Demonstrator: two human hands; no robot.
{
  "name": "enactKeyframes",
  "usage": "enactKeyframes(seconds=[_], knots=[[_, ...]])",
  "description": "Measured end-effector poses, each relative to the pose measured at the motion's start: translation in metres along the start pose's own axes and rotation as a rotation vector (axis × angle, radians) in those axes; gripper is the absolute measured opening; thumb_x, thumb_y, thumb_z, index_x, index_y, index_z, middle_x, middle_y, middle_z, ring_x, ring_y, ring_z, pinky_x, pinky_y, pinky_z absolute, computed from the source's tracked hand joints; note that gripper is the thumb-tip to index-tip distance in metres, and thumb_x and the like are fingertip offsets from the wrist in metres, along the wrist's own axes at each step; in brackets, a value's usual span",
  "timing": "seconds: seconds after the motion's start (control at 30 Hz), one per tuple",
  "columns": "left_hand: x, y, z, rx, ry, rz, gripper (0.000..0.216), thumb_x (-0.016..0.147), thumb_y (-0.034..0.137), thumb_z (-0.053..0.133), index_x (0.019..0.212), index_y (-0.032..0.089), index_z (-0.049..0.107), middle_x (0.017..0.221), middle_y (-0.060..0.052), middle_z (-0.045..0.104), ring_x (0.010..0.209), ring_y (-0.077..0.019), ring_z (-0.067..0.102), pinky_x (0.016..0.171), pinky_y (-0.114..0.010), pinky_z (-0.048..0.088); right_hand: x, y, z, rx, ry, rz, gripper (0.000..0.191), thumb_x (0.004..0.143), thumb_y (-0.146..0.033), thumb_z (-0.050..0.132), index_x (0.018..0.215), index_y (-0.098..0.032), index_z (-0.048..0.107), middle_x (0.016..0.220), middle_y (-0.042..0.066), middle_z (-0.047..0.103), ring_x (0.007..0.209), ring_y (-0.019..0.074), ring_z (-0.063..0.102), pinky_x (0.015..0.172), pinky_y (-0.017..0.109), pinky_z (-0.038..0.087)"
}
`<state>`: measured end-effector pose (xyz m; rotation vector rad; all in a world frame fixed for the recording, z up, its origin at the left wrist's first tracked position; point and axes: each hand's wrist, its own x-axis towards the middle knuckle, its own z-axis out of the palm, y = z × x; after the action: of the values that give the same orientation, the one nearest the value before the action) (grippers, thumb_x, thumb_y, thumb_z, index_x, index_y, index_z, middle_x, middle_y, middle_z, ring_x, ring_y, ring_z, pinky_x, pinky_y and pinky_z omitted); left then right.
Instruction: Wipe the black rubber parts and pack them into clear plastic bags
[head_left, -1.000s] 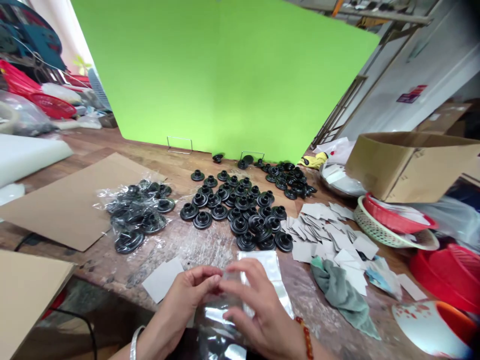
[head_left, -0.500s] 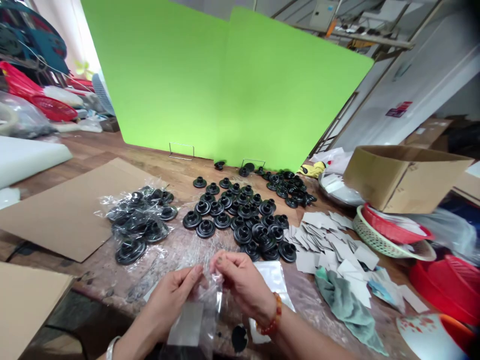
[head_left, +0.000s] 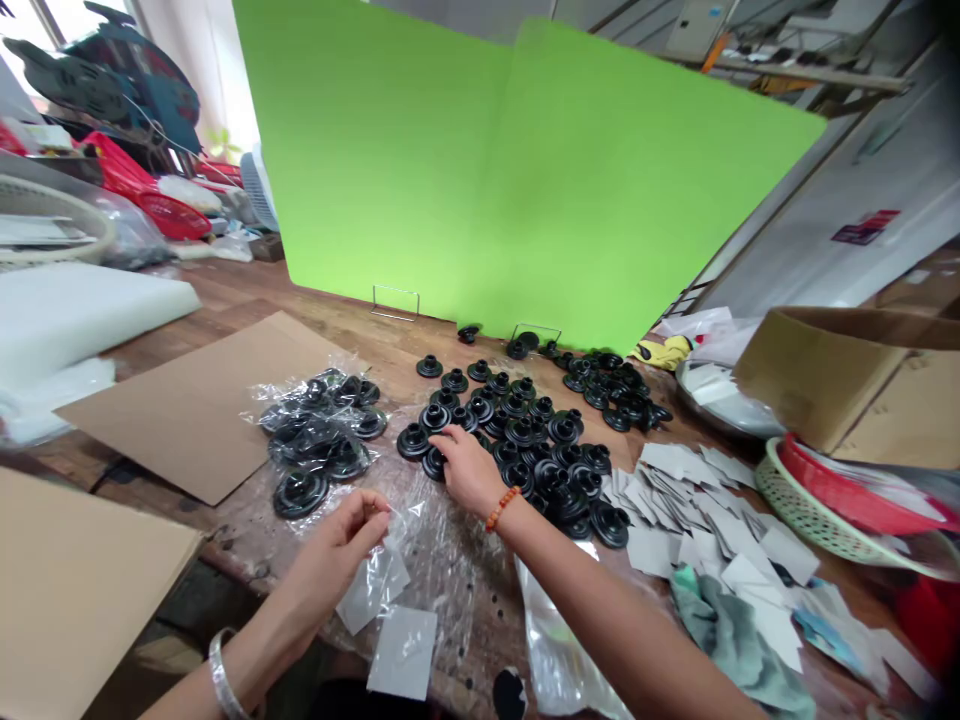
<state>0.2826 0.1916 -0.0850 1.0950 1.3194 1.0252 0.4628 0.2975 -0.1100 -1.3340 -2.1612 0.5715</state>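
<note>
My left hand (head_left: pixel 341 545) pinches the top of a small clear plastic bag (head_left: pixel 379 585) that hangs over the table's near edge, with a grey card inside it. My right hand (head_left: pixel 465 465) reaches forward and curls its fingers over a black flanged part (head_left: pixel 435 462) at the near left edge of the loose black parts (head_left: pixel 525 430). A pile of bagged black parts (head_left: pixel 315 440) lies to the left of that hand. Another grey card (head_left: pixel 405 652) lies below the left hand.
Several grey cards (head_left: pixel 690 495) are strewn to the right, with a green cloth (head_left: pixel 731 625) near them. A cardboard box (head_left: pixel 832 375), baskets (head_left: pixel 825 495) and a metal bowl (head_left: pixel 712 390) stand at the right. Cardboard sheets (head_left: pixel 202 400) lie at the left. A green screen (head_left: pixel 525 170) stands behind.
My right hand has let go of the clear bag and reached forward to the black parts. My left hand keeps the bag. The view has shifted to the left.
</note>
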Motion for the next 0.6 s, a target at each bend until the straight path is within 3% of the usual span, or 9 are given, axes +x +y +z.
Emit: enactKeyframes(seconds=[0.1, 0.17, 0.23, 0.3, 0.37, 0.43, 0.53, 0.6], knots=[[0.005, -0.005, -0.005, 0.081, -0.001, 0.112, 0.022, 0.073, 0.040, 0.065, 0.080, 0.020, 0.059, 0.066, 0.003, 0.054, 0.063, -0.0139, 0.048, 0.059, -0.023, 0.039, -0.001, 0.004, 0.000, -0.082, -0.044, -0.046, 0.035, 0.078, 0.000, 0.049, 0.099, -0.020, 0.068, 0.108, 0.008, 0.061, 0.098, 0.0187, 0.057, 0.086, 0.028, 0.043], [0.006, -0.008, -0.007, 0.144, -0.024, 0.173, 0.018, 0.076, 0.037, 0.063, 0.081, 0.020, 0.061, 0.071, 0.001, 0.058, 0.067, -0.0155, 0.052, 0.063, -0.025, 0.041, -0.008, -0.003, -0.006, -0.065, 0.013, -0.041, 0.027, 0.082, -0.006, 0.052, 0.101, -0.019, 0.067, 0.104, 0.008, 0.062, 0.094, 0.0186, 0.058, 0.084, 0.029, 0.044], [0.006, -0.010, -0.006, 0.251, -0.036, 0.225, 0.014, 0.079, 0.034, 0.061, 0.082, 0.021, 0.064, 0.076, 0.000, 0.063, 0.072, -0.0169, 0.056, 0.068, -0.026, 0.043, -0.016, -0.017, -0.016, 0.098, 0.137, 0.031, 0.019, 0.085, -0.021, 0.058, 0.101, -0.017, 0.066, 0.095, 0.008, 0.064, 0.083, 0.0176, 0.059, 0.077, 0.028, 0.046], [0.003, -0.008, -0.002, 0.380, -0.049, 0.297, 0.010, 0.080, 0.031, 0.061, 0.081, 0.023, 0.067, 0.080, -0.001, 0.065, 0.076, -0.0176, 0.058, 0.071, -0.027, 0.043, -0.022, -0.033, -0.028, 0.405, 0.197, 0.172, 0.025, 0.083, -0.037, 0.061, 0.094, -0.015, 0.066, 0.078, 0.004, 0.065, 0.064, 0.0143, 0.058, 0.060, 0.025, 0.046], [0.000, -0.003, 0.005, 0.469, -0.059, 0.408, 0.009, 0.081, 0.030, 0.062, 0.080, 0.025, 0.070, 0.081, -0.001, 0.065, 0.078, -0.0173, 0.059, 0.073, -0.027, 0.043, -0.028, -0.046, -0.036, 0.678, 0.113, 0.311, 0.031, 0.079, -0.044, 0.063, 0.085, -0.014, 0.066, 0.067, 0.002, 0.063, 0.049, 0.0106, 0.051, 0.043, 0.021, 0.038], [-0.002, 0.000, 0.011, 0.507, -0.022, 0.532, 0.010, 0.082, 0.030, 0.062, 0.081, 0.028, 0.072, 0.082, 0.000, 0.064, 0.080, -0.0169, 0.058, 0.074, -0.027, 0.043, -0.034, -0.052, -0.041, 0.789, -0.010, 0.397, 0.031, 0.075, -0.044, 0.066, 0.077, -0.013, 0.065, 0.064, 0.002, 0.062, 0.042, 0.0078, 0.046, 0.037, 0.019, 0.029], [-0.001, 0.002, 0.019, 0.515, 0.119, 0.650, 0.010, 0.080, 0.031, 0.064, 0.083, 0.031, 0.073, 0.086, -0.001, 0.061, 0.085, -0.0181, 0.056, 0.078, -0.029, 0.043, -0.045, -0.047, -0.043, 0.768, -0.129, 0.446, 0.030, 0.074, -0.042, 0.068, 0.069, -0.012, 0.065, 0.057, 0.000, 0.060, 0.038, 0.0053, 0.040, 0.036, 0.019, 0.025], [0.000, 0.001, 0.024, 0.464, 0.166, 0.611, 0.008, 0.076, 0.032, 0.068, 0.078, 0.029, 0.074, 0.098, -0.004, 0.059, 0.098, -0.0214, 0.055, 0.085, -0.032, 0.043, -0.053, -0.039, -0.043, 0.686, -0.156, 0.402, 0.027, 0.074, -0.039, 0.068, 0.068, -0.012, 0.067, 0.056, 0.000, 0.060, 0.040, 0.0055, 0.041, 0.039, 0.019, 0.028]])
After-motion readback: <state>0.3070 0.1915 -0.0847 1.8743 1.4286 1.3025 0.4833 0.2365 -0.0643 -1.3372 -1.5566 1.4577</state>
